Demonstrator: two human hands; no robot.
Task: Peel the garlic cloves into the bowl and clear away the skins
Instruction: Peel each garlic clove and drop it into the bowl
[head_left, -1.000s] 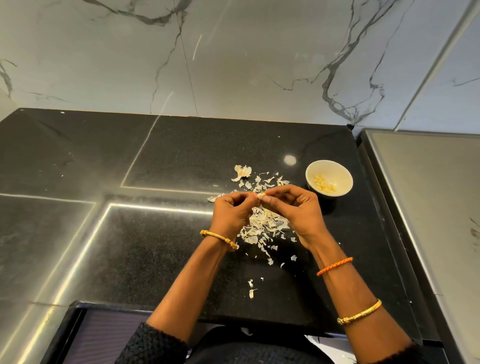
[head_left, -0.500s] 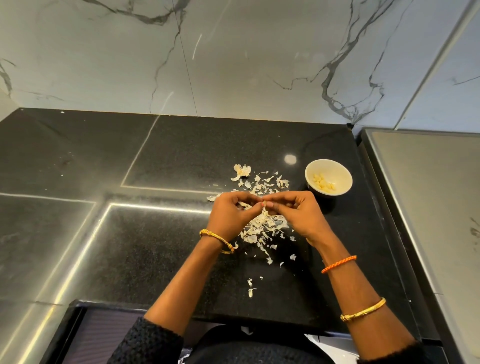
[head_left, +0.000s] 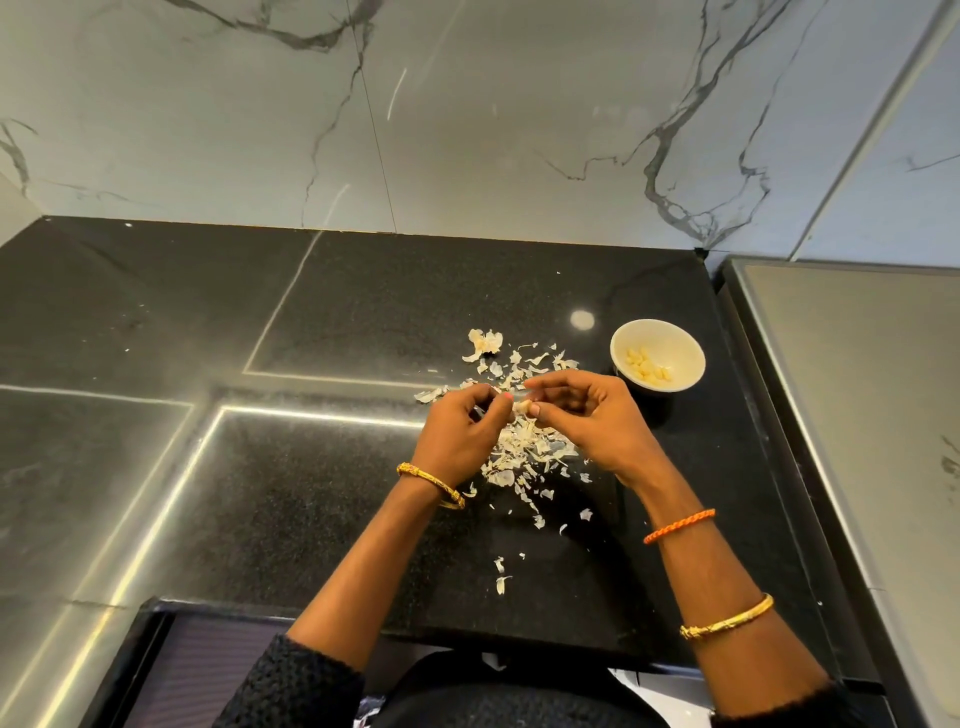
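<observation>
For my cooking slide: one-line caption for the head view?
Both hands peel a garlic clove above scattered skins, beside a bowl.

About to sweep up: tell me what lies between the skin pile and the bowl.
In the head view, the right hand crosses between skin pile and bowl; beyond it is bare black counter.

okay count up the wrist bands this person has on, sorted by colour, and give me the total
Gold bangles: 2, one on the left wrist, one on the right forearm
Orange braided bands: 1, on the right wrist
Total: 3
</observation>
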